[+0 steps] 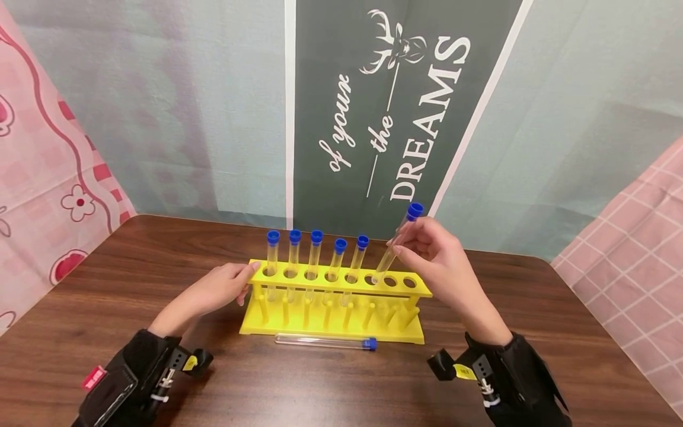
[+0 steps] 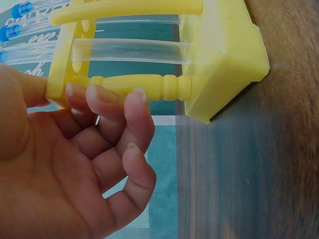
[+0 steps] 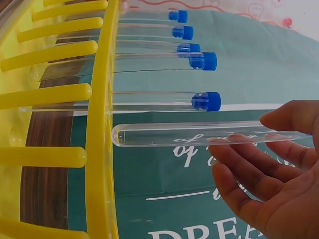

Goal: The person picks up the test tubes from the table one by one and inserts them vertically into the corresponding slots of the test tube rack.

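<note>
A yellow test tube rack [image 1: 336, 329] stands on the table, with several blue-capped clear test tubes upright or slightly leaning in its left holes. At the rack's left end my left hand [image 1: 226, 284] grips the top plate, fingers curled by the end post [image 2: 144, 87]. My right hand [image 1: 434, 249] pinches another test tube [image 1: 392, 252] between thumb and fingers, its blue cap [image 1: 415, 210] up and tilted right. The tube's rounded bottom [image 3: 119, 135] is right at the hole beside the row of standing tubes. Two holes further right hold no tube.
One more capped test tube [image 1: 325, 341] lies flat along the rack's front edge, cap to the right. Yellow pegs [image 1: 370, 315] rise from the rack's base. Behind the brown table [image 1: 256, 385] hangs a printed cloth [image 1: 245, 118]; pink cloths flank both sides.
</note>
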Tool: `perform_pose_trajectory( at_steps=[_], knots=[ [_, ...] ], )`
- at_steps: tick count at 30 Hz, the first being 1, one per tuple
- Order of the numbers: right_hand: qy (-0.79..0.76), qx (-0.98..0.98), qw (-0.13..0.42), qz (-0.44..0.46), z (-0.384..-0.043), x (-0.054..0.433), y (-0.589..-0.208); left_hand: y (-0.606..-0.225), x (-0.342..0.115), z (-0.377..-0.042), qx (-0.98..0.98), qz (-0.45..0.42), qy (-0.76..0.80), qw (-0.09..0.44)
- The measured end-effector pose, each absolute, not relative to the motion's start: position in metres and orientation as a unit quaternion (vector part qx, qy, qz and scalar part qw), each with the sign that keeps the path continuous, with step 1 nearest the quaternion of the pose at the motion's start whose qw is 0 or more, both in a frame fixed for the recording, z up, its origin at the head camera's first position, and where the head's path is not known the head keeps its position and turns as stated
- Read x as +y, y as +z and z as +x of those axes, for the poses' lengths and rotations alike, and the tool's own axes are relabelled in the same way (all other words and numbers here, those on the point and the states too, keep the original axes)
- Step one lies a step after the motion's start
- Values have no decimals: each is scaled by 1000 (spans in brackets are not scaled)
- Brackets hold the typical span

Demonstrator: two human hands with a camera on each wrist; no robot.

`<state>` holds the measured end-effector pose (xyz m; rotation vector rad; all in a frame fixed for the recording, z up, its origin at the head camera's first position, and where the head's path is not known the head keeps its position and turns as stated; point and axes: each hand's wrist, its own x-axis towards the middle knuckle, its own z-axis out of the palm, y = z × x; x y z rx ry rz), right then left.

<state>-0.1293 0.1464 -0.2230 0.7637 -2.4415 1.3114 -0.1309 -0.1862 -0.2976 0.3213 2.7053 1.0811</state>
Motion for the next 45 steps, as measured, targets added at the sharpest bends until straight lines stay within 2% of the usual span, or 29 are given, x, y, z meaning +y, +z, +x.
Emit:
perform_pose_trajectory(
  at_steps=[28, 36, 45],
  knots=[
    [385, -885, 93, 244, -134, 139, -221, -297, -186, -131, 919, 110, 363, 107],
    [377, -893, 67, 236, -133, 138, -216, -298, -185, -131, 919, 110, 364, 105],
    [344, -910, 56, 224, -137, 137, -226, -299, -185, -132, 923, 109, 355, 97]
  ],
)
